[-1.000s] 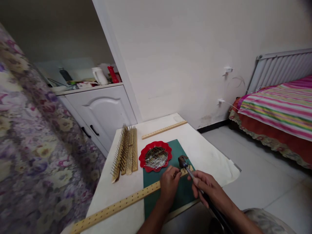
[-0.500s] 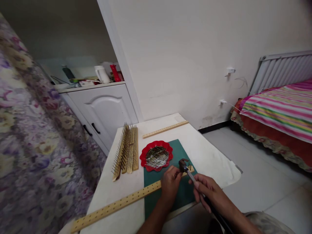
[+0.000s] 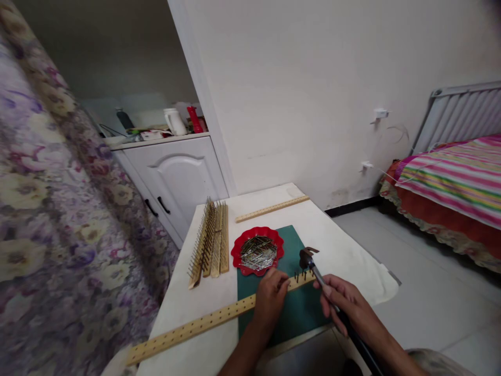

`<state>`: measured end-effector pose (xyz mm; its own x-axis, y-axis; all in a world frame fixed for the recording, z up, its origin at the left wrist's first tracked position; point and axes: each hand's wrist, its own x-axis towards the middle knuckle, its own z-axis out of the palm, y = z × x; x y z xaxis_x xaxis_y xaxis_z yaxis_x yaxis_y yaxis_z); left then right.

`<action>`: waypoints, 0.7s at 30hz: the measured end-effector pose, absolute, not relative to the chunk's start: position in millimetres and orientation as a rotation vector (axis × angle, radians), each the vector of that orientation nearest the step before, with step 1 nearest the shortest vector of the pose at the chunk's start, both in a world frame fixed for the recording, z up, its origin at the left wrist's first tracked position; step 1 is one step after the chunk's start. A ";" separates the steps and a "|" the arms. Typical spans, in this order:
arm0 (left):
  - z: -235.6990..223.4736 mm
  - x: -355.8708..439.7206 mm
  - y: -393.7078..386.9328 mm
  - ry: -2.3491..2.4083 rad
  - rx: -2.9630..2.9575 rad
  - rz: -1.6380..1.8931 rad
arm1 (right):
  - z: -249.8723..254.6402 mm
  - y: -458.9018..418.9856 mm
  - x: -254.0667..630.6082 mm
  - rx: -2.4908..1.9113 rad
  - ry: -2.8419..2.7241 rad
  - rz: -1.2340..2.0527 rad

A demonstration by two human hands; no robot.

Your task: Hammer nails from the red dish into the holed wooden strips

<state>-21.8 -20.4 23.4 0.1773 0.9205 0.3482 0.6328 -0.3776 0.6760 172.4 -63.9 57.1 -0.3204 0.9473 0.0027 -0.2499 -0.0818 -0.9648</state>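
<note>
My right hand [image 3: 346, 305] grips a claw hammer [image 3: 318, 273] by its shaft, the head raised over the right end of a wooden strip with rows of holes [image 3: 203, 325]. Beneath the hammer head, several nails [image 3: 304, 275] stand upright in that strip. Just left of them, my left hand [image 3: 269, 297] rests over the strip with thumb and fingers pinched together; whatever they hold is too small to make out. Behind the left hand sits a red scalloped dish [image 3: 237, 257] filled with loose nails [image 3: 258, 253]. A green mat [image 3: 291, 243] lies under dish and strip.
Strips studded with upright nails [image 3: 207, 237] are grouped on the table's left side. Another holed strip [image 3: 272, 209] lies at the back of the white table [image 3: 352, 256]. A flowered curtain [image 3: 78, 224] hangs at left, and a bed [image 3: 450, 183] stands at right.
The hammer head has lifted off from beside my left fingers. My left hand has shifted left along the strip, uncovering more standing nails. The view has swung slightly left.
</note>
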 end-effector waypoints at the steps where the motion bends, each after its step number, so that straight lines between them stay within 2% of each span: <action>1: 26.8 -29.3 -18.7 1.489 2.099 1.047 | 56.7 -62.9 172.8 -0.870 -1.208 1.579; 6: 46.4 -75.9 10.7 1.730 2.172 1.056 | 54.5 -61.0 170.1 -0.881 -1.205 1.601; 10: 51.8 -101.0 44.9 1.968 2.249 0.751 | 55.6 -62.2 165.8 -0.892 -1.222 1.597; 13: 49.4 -102.5 62.3 2.000 2.301 0.581 | 56.5 -62.3 163.9 -0.889 -1.239 1.601; 21: 47.1 -95.0 78.7 2.016 2.323 0.425 | 57.3 -62.5 162.6 -0.882 -1.242 1.609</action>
